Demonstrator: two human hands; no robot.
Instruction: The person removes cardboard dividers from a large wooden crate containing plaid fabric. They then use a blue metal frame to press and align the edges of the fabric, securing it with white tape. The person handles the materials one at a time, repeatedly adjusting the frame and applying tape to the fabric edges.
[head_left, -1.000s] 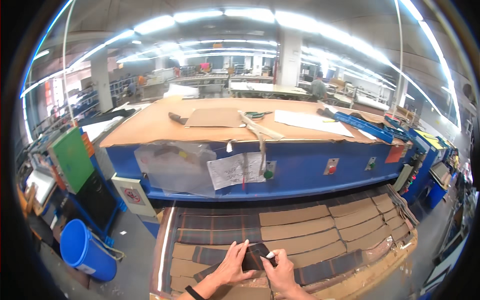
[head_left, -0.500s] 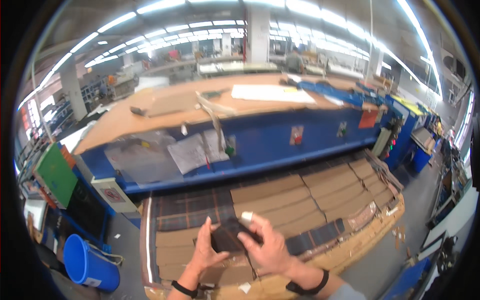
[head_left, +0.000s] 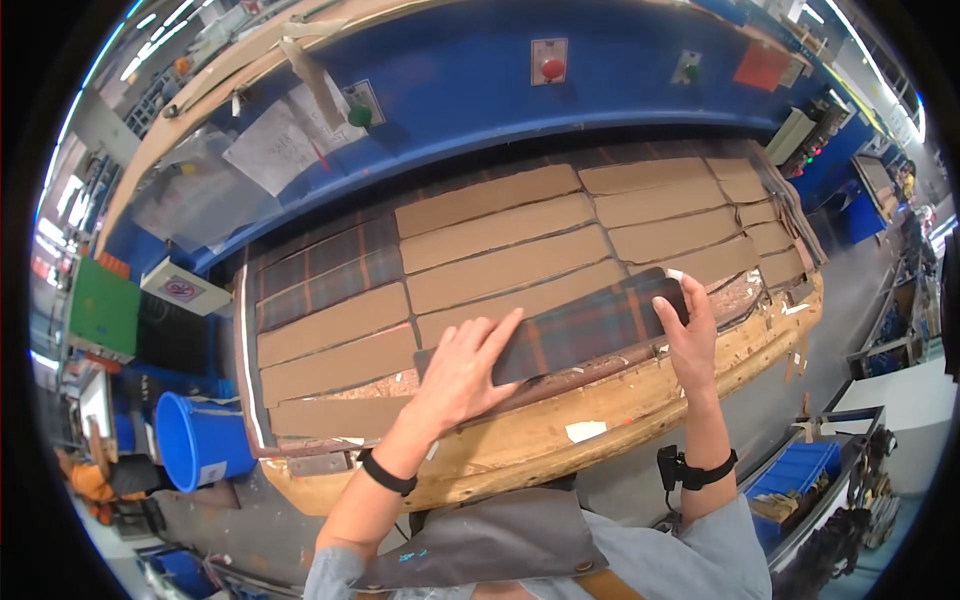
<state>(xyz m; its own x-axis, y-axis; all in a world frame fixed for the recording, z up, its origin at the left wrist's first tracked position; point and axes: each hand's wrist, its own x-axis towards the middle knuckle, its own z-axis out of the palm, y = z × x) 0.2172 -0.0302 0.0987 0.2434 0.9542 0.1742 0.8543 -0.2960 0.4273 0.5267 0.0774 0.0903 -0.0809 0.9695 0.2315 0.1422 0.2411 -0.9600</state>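
Observation:
A dark plaid fabric panel (head_left: pixel 590 325) with orange and green lines lies slantwise over the near rows of cut pieces. My left hand (head_left: pixel 462 370) grips its left end, fingers over the top and thumb along the near edge. At the other end my right hand (head_left: pixel 690 330) pinches the corner between thumb and fingers; white tape wraps one fingertip. Under and behind the panel are rows of brown-backed rectangular pieces (head_left: pixel 505 235), parted by dark cut gaps. Toward the far left, some pieces show plaid side up (head_left: pixel 335 262).
A worn wooden board (head_left: pixel 480 470) edges the near side, with white scraps on it. Behind stands a blue machine (head_left: pixel 450 75) with red and green buttons. To the left are a blue bucket (head_left: pixel 200 445) and a green panel (head_left: pixel 105 308); to the right, a blue crate (head_left: pixel 797 475).
My view has tipped down toward the work. My hands have moved apart, the right one farther right, and the plaid panel now stretches lengthwise between them.

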